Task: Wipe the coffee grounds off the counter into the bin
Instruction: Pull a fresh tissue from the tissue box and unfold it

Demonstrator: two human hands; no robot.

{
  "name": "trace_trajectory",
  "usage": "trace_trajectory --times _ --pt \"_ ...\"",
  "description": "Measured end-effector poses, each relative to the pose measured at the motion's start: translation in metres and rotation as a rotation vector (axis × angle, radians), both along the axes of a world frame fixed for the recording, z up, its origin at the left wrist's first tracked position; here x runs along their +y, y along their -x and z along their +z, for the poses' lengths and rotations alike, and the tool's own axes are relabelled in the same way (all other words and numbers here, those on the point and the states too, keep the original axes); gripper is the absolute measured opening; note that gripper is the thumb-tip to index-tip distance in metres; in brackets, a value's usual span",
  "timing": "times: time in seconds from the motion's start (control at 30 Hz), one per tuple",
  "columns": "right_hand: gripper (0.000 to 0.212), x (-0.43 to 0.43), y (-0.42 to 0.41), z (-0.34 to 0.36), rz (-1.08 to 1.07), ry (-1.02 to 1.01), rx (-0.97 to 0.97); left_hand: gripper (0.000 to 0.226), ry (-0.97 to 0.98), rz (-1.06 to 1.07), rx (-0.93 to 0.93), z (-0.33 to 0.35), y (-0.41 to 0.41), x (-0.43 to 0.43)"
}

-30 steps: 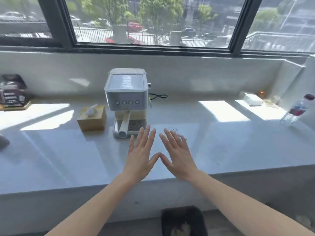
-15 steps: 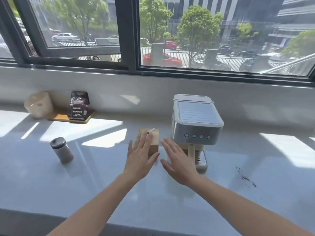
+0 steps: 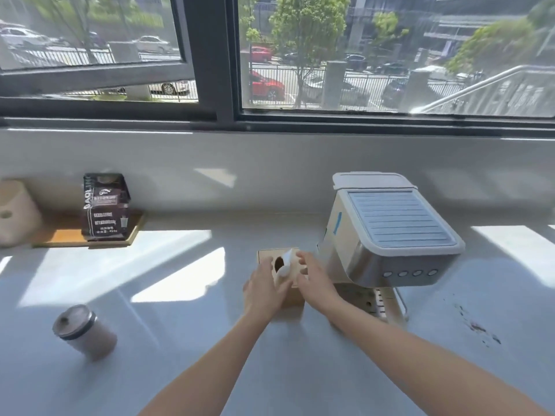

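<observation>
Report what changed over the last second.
Both hands, flat above the white counter before, went forward to the square wooden tissue box: the left hand now lies on it, the right hand reaches the white tissue sticking out; a grip is unclear. The dark coffee grounds and the silver coffee machine stayed put.

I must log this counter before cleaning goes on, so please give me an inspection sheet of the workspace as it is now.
Surface: pale counter, sunlit patches.
Job's things: coffee grounds scattered right of the coffee machine; bin not in view.
Clutter: tissue box, coffee bag on a wooden tray, paper roll, lidded cup.
Hands: left hand and right hand at the tissue box; grip unclear.
Cables: nothing seen.
Surroundings: window behind, street outside.
</observation>
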State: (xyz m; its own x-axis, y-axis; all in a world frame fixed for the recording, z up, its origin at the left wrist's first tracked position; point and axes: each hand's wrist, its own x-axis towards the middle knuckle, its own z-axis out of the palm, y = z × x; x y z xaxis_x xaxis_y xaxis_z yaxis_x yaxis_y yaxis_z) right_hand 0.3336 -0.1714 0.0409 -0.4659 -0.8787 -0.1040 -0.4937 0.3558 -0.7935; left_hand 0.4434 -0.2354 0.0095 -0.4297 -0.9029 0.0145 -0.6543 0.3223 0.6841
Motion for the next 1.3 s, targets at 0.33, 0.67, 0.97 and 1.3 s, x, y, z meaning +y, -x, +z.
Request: trace_trajectory --times 0.33,0.67,0.97,1.3 --pt "0.052 -0.043 0.023 -0.011 0.126 -0.096 0.203 0.011 0.114 -0.133 -0.009 -0.017 0.015 -0.045" --pt "0.016 -0.066 0.03 -0.036 0.063 -0.08 0.327 0.018 -0.123 -0.159 0.282 -0.004 0.009 -0.066" --pt "0.016 -0.073 0.034 -0.007 -0.063 0.089 0.044 0.032 -0.224 -0.153 0.43 0.018 0.016 -0.081" --pt "0.018 -0.081 0.031 0.03 -0.132 0.347 -0.121 0.043 -0.342 -0.143 0.563 0.036 0.016 -0.086"
